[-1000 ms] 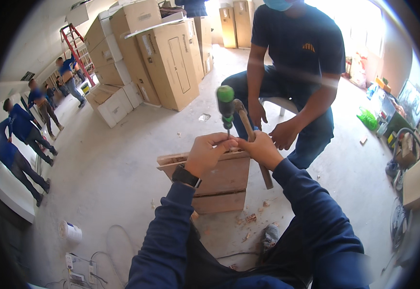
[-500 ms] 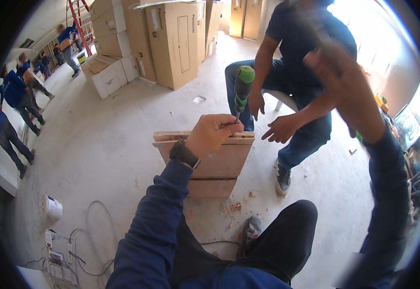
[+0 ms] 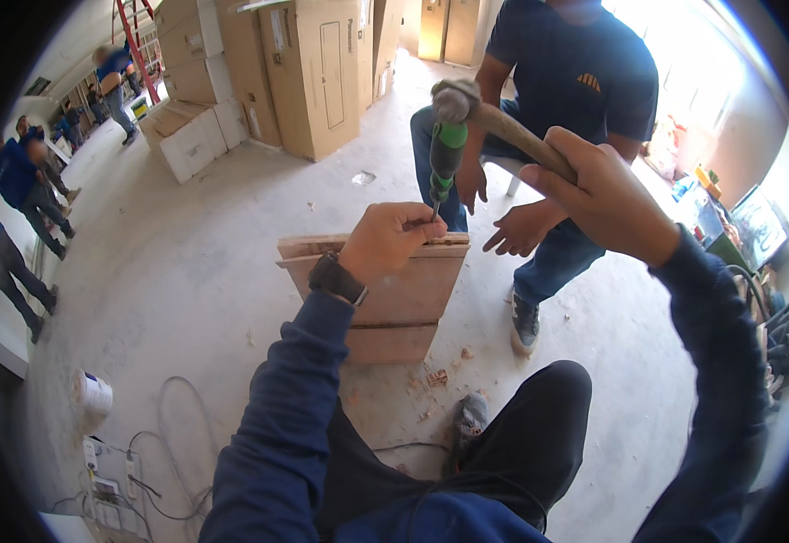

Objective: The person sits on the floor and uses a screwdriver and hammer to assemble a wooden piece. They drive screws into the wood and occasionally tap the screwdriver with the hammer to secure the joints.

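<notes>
Two hands work: the left hand [image 3: 393, 237] pinches a green-handled screwdriver [image 3: 445, 156] upright on the wooden boards [image 3: 404, 294], the right hand [image 3: 603, 195] clenches a raised hammer [image 3: 494, 122]

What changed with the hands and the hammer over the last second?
The right hand rose off the boards, then swung the hammer down onto the green-handled screwdriver. The left hand stayed steadying the screwdriver on the wooden boards.

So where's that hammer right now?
In the head view the hammer is raised in the person's right hand, upper middle of the picture, its head just above the green-handled screwdriver that the left hand steadies on the wooden board.
</notes>
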Motion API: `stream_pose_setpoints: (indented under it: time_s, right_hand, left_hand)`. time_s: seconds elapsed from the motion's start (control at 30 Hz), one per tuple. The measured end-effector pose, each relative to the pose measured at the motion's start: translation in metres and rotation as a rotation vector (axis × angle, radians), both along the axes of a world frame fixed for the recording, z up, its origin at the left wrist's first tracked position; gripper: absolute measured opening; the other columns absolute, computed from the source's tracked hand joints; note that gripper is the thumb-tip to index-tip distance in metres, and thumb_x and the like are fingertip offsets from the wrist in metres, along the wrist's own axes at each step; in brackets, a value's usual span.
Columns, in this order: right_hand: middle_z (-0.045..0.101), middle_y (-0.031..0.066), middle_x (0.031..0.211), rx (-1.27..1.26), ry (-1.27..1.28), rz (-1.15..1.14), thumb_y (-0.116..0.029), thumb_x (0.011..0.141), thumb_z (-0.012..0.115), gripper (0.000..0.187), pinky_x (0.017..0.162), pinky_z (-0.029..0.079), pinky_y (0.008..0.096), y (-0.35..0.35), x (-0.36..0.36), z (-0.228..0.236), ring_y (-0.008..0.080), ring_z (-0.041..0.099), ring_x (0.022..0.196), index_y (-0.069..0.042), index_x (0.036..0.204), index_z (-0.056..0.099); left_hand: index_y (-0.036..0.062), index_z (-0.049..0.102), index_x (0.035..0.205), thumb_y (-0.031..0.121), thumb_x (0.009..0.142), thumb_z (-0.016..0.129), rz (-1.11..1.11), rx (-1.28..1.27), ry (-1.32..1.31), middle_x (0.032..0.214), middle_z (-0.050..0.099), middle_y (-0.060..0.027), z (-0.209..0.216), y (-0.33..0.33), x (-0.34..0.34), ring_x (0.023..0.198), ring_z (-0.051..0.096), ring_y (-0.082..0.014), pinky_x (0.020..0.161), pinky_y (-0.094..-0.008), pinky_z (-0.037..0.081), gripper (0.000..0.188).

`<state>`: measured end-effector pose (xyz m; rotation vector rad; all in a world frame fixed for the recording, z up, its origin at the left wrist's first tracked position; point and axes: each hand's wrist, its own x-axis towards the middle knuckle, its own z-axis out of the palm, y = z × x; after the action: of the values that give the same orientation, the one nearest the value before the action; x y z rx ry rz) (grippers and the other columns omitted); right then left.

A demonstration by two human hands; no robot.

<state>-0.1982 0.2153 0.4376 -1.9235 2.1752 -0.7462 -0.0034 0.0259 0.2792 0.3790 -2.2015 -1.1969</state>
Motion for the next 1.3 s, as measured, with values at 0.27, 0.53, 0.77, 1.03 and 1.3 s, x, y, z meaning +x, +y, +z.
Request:
stream_pose_setpoints:
  time_s: [0.27,0.53,0.77,1.03,1.3]
  right_hand:
    - [0.065,0.0076,0.082,-0.018,-0.357,-0.172,-0.044,0.092,0.075,0.047,0.061,0.049,0.0308,-0.065,-0.011,-0.129,0.0148,0.061,0.069,0.002,0.094,0.066]
    - [0.066,0.0111,0.088,-0.022,-0.579,-0.026,-0.048,0.078,0.086,0.061,0.071,0.050,0.0319,-0.093,-0.011,-0.177,0.0205,0.064,0.079,0.005,0.100,0.064]
    - [0.065,0.0103,0.083,-0.124,-0.552,-0.105,-0.046,0.080,0.083,0.054,0.068,0.050,0.0337,-0.103,-0.013,-0.197,0.0207,0.063,0.075,0.002,0.093,0.063]
    - [0.060,0.0091,0.080,-0.134,-0.563,-0.148,-0.054,0.079,0.083,0.059,0.069,0.048,0.0323,-0.100,-0.011,-0.196,0.0197,0.059,0.075,-0.001,0.089,0.059]
    - [0.066,0.0136,0.085,-0.075,-0.645,-0.150,-0.053,0.075,0.085,0.063,0.070,0.051,0.0350,-0.090,-0.007,-0.192,0.0220,0.064,0.077,0.003,0.093,0.062]
  left_hand:
    - [-0.0008,0.072,0.108,0.015,0.093,0.072,-0.016,0.028,-0.004,0.088,0.072,-0.0046,0.002,0.002,0.001,0.085,0.065,-0.0134,0.084,-0.0291,0.051,0.022]
    - [0.0059,0.045,0.145,0.021,0.097,0.072,0.068,-0.155,0.254,0.105,0.069,-0.0068,0.015,0.012,-0.012,0.091,0.068,-0.0153,0.085,-0.0291,0.052,0.057]
    - [0.0057,0.059,0.113,0.034,0.099,0.067,-0.171,0.229,0.458,0.095,0.062,-0.0055,0.051,0.036,-0.031,0.087,0.061,-0.0158,0.080,-0.0295,0.049,0.033]
    - [0.0083,0.061,0.097,0.022,0.076,0.087,-0.291,-0.231,0.331,0.087,0.059,-0.0086,-0.037,0.145,-0.001,0.074,0.055,-0.0217,0.065,-0.0338,0.044,0.036]
    - [0.0046,0.059,0.093,0.020,0.089,0.077,0.199,0.303,0.346,0.085,0.060,-0.0019,0.036,0.084,0.030,0.077,0.060,-0.0143,0.063,-0.0337,0.048,0.024]
